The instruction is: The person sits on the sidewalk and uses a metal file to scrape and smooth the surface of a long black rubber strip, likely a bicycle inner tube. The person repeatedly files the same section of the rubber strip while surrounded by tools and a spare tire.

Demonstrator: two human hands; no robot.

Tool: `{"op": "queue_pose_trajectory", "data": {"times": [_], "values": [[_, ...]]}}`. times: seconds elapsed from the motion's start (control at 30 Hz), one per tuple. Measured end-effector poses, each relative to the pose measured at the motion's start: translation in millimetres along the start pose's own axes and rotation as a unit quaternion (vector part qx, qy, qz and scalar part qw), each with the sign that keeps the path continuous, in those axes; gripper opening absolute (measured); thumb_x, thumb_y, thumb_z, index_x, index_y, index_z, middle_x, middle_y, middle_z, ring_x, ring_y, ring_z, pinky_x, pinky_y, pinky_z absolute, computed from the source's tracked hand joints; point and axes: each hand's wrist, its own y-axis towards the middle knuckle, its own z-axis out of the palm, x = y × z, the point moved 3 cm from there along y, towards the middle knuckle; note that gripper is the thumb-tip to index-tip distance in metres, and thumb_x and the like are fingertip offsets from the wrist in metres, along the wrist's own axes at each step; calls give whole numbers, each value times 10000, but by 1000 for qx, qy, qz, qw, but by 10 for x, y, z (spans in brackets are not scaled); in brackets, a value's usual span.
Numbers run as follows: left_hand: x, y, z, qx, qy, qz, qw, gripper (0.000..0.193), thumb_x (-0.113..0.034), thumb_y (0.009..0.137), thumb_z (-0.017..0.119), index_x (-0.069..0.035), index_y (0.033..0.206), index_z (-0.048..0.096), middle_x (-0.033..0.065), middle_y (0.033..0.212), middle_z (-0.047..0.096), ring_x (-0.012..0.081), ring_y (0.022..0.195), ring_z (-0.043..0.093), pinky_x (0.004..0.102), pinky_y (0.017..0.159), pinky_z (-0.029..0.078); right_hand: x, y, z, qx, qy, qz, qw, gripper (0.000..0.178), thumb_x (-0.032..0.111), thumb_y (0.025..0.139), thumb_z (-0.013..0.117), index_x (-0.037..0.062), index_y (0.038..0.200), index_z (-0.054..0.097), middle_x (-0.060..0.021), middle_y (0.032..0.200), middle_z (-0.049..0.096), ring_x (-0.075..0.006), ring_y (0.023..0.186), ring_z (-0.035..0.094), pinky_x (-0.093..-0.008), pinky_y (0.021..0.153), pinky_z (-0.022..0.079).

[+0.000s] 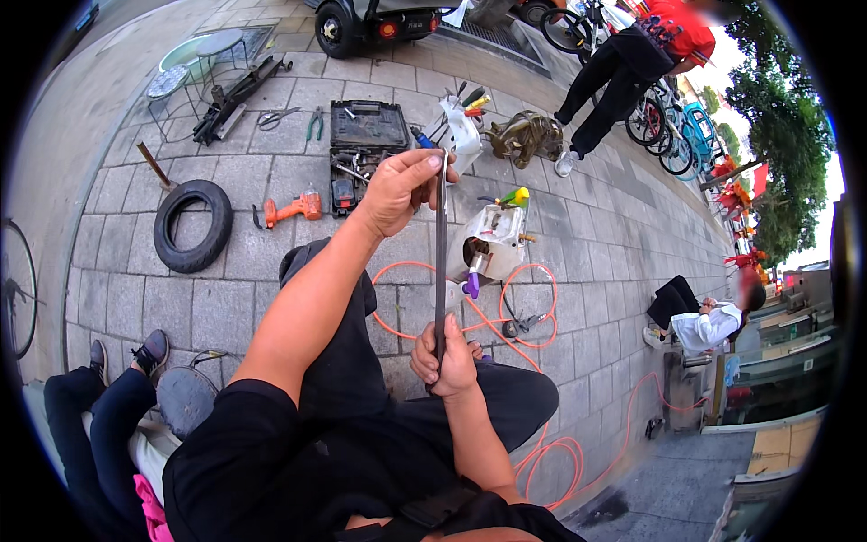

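Note:
Upright in the picture before my body is a long, narrow, dark flat bar [441, 257]. My left hand [404, 191] pinches its far end between thumb and fingers, where a pale edge shows. Lower down, my right hand [444, 355] is wrapped round the near end. Just right of the bar stands a cut-open white plastic container [495, 237] with tools in it, among them a purple-ended one [471, 285]. Beyond my left hand lies an open black toolbox [368, 126] with metal sockets and tools.
An orange hose [392, 266] loops over the paving around the container. At left are a tyre [192, 226], an orange power drill [293, 209], green-handled pliers [314, 125] and a black jack [237, 99]. A bronze-coloured figure [524, 137] stands ahead near a standing person. Others sit at both sides.

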Motion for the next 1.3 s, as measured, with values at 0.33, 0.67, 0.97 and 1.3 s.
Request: {"op": "queue_pose_trajectory", "data": {"times": [0.33, 0.67, 0.97, 1.3], "values": [[12, -13, 39, -9, -18, 2, 1000, 306, -180, 959, 719, 4, 1202, 684, 82, 952, 730, 94, 620, 601, 239, 567, 512, -42, -5, -7, 113, 162, 92, 976, 655, 648, 1050, 310, 79, 774, 481, 22, 498, 351, -82, 354, 308, -241, 353, 280], [65, 4, 62, -16, 5, -22, 1000, 362, -152, 918, 774, 25, 1219, 677, 32, 897, 685, 93, 592, 589, 232, 525, 479, -200, -6, 3, 234, 280, 125, 923, 698, 693, 1030, 276, 65, 810, 486, 15, 506, 368, -85, 347, 327, -244, 347, 287], [106, 28, 24, -105, 116, 2, 988, 217, -209, 959, 730, -10, 1045, 714, 29, 787, 689, 57, 513, 536, 206, 454, 419, -230, -9, -12, 187, 268, 128, 937, 683, 685, 1034, 287, 77, 791, 479, 16, 496, 352, -89, 345, 318, -244, 350, 295], [134, 9, 9, -132, 131, 32, 982, 275, -286, 963, 732, -14, 962, 695, -18, 706, 617, 44, 474, 491, 208, 422, 384, -211, -18, 37, 119, 221, 120, 960, 675, 660, 1047, 287, 63, 791, 473, 13, 486, 334, -87, 337, 307, -243, 338, 284]]}}
